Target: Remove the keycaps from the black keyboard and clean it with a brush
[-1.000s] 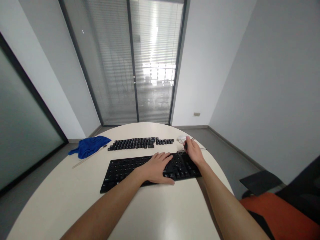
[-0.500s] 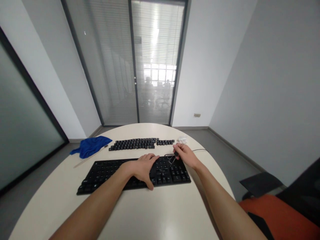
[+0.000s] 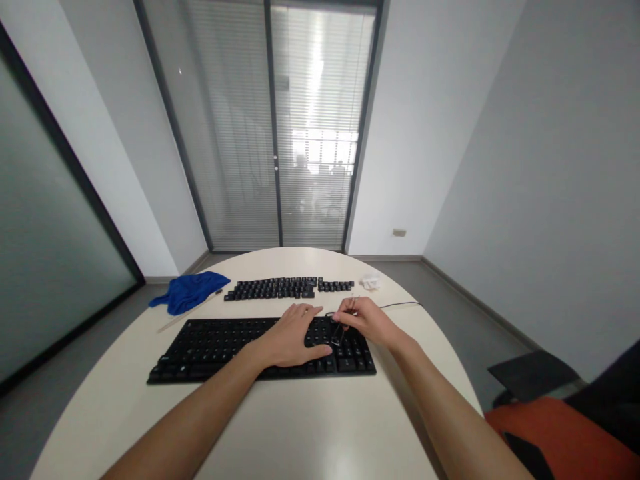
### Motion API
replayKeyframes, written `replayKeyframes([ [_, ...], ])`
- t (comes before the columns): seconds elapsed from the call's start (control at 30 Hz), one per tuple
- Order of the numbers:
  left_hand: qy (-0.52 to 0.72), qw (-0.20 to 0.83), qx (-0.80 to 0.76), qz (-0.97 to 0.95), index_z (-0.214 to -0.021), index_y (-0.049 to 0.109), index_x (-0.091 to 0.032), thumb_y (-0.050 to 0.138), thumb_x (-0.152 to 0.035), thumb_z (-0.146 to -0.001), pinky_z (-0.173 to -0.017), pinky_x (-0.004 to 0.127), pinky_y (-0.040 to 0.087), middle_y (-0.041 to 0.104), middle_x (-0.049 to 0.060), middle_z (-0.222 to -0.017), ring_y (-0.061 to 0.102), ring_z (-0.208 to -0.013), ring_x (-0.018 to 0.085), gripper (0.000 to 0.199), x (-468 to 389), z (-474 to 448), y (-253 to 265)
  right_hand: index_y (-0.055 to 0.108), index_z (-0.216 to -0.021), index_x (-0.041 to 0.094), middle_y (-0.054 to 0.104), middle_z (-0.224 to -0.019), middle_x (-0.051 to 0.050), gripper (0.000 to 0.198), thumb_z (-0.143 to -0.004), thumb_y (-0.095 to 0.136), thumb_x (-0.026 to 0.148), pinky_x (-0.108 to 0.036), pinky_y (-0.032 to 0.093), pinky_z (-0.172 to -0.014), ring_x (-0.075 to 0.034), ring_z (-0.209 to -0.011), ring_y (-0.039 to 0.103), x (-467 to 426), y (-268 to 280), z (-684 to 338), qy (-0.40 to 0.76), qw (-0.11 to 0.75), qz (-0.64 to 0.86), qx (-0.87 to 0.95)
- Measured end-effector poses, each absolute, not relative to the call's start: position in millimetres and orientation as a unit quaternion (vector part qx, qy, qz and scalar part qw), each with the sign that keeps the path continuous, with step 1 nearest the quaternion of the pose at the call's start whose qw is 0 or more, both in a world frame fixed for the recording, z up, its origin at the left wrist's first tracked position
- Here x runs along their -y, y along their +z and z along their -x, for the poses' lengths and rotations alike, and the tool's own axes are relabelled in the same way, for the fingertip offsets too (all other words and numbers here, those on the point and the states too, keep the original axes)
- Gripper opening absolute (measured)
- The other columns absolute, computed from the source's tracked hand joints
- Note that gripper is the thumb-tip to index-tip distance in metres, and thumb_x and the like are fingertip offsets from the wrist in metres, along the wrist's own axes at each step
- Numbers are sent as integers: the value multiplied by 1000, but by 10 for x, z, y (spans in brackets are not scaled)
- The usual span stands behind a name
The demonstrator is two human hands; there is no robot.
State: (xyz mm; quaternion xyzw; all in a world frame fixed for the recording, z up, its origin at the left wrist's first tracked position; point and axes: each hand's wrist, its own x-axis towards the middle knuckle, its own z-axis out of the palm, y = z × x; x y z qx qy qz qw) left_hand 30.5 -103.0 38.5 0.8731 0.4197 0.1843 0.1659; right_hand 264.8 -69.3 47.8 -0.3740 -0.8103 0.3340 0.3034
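Observation:
A black keyboard (image 3: 213, 343) lies across the table in front of me, its left part showing bare key positions and keycaps still on at the lower right. My left hand (image 3: 290, 339) rests on its middle with fingers and thumb spread. Over the keyboard's upper right, my right hand (image 3: 363, 319) pinches a wire keycap puller (image 3: 338, 335), whose loops point down at the keys by the left thumb. Whether the loops grip a keycap is too small to tell. Behind the keyboard, loose black keycaps (image 3: 273, 288) stand in rows, with a smaller group (image 3: 336, 286) to their right.
A blue cloth (image 3: 193, 291) lies at the table's left, beside a thin brush (image 3: 195, 311) with a dark tip. Crumpled white tissue (image 3: 370, 282) sits at the back right, near a black cable (image 3: 400, 305). An orange and black chair (image 3: 540, 430) stands beyond the right edge.
My right hand has shifted left and down, its puller now lower over the keys. My left hand has turned, its thumb moving from the front edge up onto the keys. The view has shifted slightly.

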Motion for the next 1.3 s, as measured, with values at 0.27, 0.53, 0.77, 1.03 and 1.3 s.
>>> replayKeyframes([
  [0.27,238,183,-305,-904,-143,40,-24,70,-43,-81,-113,50,32,47,12,-146,44,-132,32,71,1043,-375,272,70,-78,18,69,-74,-3,42,-89,58,56,-25,42,-64,-17,-68,62,746,580,-2610,244,264,359,861],
  [0.53,226,178,-318,-904,-141,44,-23,68,-42,-83,-114,49,33,48,12,-145,43,-134,31,66,1033,-373,246,74,-82,19,73,-80,-4,33,-86,64,51,-25,43,-68,-18,-74,65,803,623,-2585,224,212,351,884],
  [0.77,221,161,-343,-899,-137,49,-20,63,-41,-87,-114,47,34,50,13,-144,45,-134,29,56,1020,-372,210,76,-91,18,70,-70,-2,32,-87,62,47,-23,42,-59,-15,-63,60,780,600,-2699,283,169,374,867],
  [1.03,225,157,-346,-897,-129,58,-22,63,-40,-87,-114,46,33,49,11,-146,44,-135,28,46,1012,-357,179,66,-62,13,57,-50,-1,53,-92,51,54,-24,27,-46,-10,-48,41,820,640,-2698,217,127,420,872],
  [1.3,240,190,-350,-885,-127,61,-24,59,-40,-91,-113,47,34,52,10,-143,47,-133,28,40,992,-349,185,77,-76,16,74,-69,-6,48,-93,51,54,-26,43,-56,-18,-59,62,790,589,-2707,284,177,396,855],
])
